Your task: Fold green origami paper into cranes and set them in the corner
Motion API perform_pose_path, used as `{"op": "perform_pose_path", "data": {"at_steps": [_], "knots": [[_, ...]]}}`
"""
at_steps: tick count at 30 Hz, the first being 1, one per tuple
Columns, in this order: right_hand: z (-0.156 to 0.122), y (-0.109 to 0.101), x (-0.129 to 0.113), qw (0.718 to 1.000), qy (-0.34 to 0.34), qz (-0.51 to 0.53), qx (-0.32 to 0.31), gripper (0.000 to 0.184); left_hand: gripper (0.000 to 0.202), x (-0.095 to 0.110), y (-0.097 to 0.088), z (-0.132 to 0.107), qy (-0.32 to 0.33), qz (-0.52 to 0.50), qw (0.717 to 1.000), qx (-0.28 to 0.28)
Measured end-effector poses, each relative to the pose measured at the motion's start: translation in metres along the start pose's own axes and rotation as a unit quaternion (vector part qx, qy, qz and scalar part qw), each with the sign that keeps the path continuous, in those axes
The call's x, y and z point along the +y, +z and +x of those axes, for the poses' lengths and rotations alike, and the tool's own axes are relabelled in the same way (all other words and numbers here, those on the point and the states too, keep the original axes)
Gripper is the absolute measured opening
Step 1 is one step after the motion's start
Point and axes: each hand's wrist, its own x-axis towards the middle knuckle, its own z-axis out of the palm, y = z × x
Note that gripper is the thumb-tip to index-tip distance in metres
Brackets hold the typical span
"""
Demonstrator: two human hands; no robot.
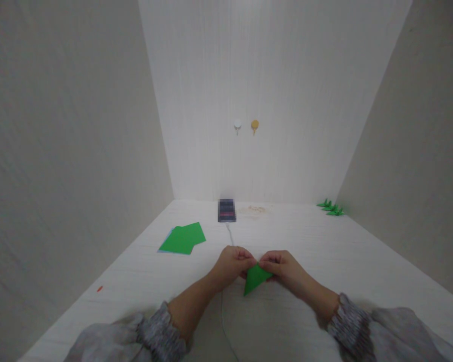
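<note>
A folded piece of green paper [255,279], roughly triangular, is held between both hands over the table's front half. My left hand [234,262] pinches its upper left edge with thumb and fingers. On the other side, my right hand [281,265] grips the top right edge, and the two thumbs nearly meet at the paper's upper corner. One pointed corner hangs down toward me. The curled fingers hide the paper's far side. To the left lie loose green paper sheets [183,239], overlapping, with a thin pale blue edge showing.
Several folded green paper figures [330,207] stand in the far right corner. A dark, blurred-out device [226,210] leans at the back wall, its white cable [224,319] running forward under my left arm. A small red-orange object [100,288] lies left. Two hooks [254,124] hang on the wall.
</note>
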Motion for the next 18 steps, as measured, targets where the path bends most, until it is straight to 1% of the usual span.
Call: {"op": "perform_pose_path", "data": {"at_steps": [5, 9, 14, 18], "knots": [[0.002, -0.010, 0.003, 1.000, -0.006, 0.024, 0.015, 0.016, 0.019, -0.001, -0.005, 0.002, 0.013, 0.005, 1.000, 0.018], [0.000, -0.014, 0.000, 0.999, -0.006, 0.030, 0.017, 0.014, 0.017, -0.002, -0.006, 0.004, 0.013, -0.003, 1.000, 0.023], [-0.002, -0.016, -0.004, 1.000, 0.008, 0.019, 0.019, 0.017, 0.020, -0.004, -0.007, 0.005, 0.016, -0.011, 1.000, 0.022], [0.000, -0.024, -0.003, 0.998, 0.008, 0.033, 0.047, 0.020, 0.022, -0.006, -0.010, 0.006, 0.022, -0.023, 0.999, 0.038]]}}
